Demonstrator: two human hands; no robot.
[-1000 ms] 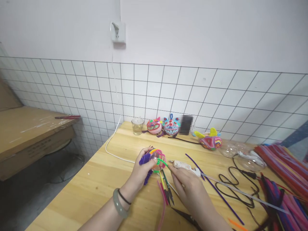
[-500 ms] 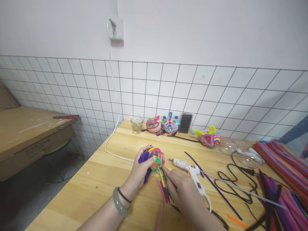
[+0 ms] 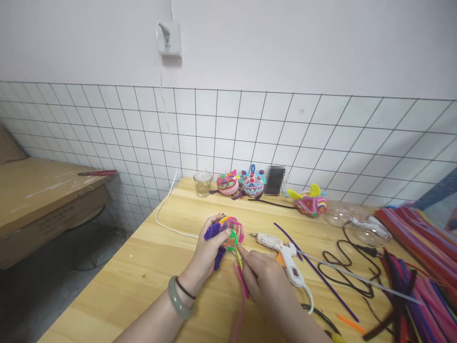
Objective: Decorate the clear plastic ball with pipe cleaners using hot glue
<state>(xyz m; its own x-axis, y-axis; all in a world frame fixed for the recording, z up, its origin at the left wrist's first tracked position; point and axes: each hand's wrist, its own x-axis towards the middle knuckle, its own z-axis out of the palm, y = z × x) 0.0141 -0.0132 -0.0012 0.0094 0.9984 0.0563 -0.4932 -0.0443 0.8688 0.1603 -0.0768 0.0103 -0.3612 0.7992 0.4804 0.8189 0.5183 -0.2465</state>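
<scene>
Left hand (image 3: 207,250) clamped around a multicoloured pipe-cleaner ball (image 3: 231,232), held just above the worktop (image 3: 150,267) near its centre. Right hand (image 3: 266,281) pinches loose pipe-cleaner ends (image 3: 238,255) trailing from the ball. A glue gun (image 3: 282,250) lies just right of the hands. Finished figures (image 3: 252,185) stand at the far edge; bundled pipe cleaners (image 3: 421,243) lie at far right.

Bare forearms, no sleeves; left wrist (image 3: 182,294) wears a thick pale grey-green bangle (image 3: 176,298) beside a thin dark hair tie (image 3: 185,289).
</scene>
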